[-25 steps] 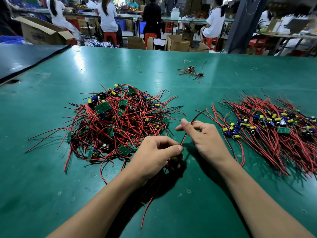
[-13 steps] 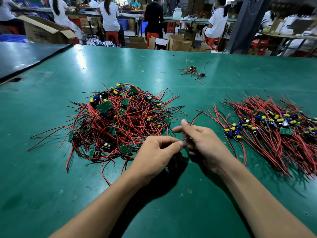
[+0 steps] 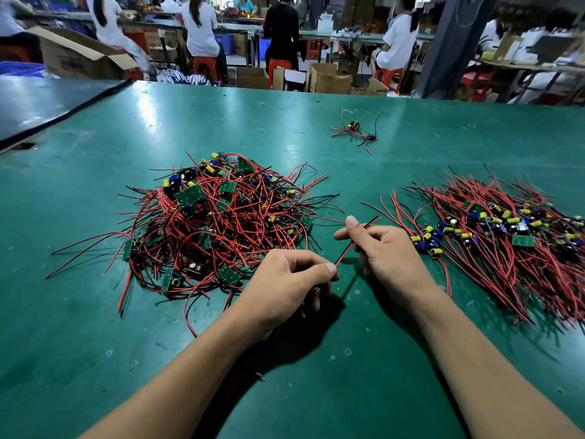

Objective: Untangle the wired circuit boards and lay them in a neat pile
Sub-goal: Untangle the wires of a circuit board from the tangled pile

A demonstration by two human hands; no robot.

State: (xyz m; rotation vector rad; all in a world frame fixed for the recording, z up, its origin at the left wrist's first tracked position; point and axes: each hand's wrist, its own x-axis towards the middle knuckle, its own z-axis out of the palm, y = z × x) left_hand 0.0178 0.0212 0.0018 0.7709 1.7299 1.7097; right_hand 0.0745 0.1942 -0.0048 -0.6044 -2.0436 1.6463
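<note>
Head view, with the tangle (image 3: 215, 217) as reference.

- My left hand (image 3: 285, 280) sat at the tangle's near right edge, fingers curled round one board (image 3: 316, 290). The board was mostly hidden. Only a yellow cap showed under the fingers.
- My right hand (image 3: 389, 258) was right of the tangle, between it and the pile (image 3: 506, 236). Thumb and forefinger pinched that board's leads (image 3: 343, 255).
- The leads ran taut between the hands, and their long axis went from the left hand up and rightward. The tips poked out past my right thumb, away from the tangle.
- The pile lay on the table (image 3: 95, 343), well right of the tangle. Its near boards were just beside my right hand, so that hand was the nearer one.

My read: the lay-down goes rightward, led by the right hand, board end following. More wire trailed under my left wrist. I couldn't tell if it was clear of the tangle, so it might snag.
</note>
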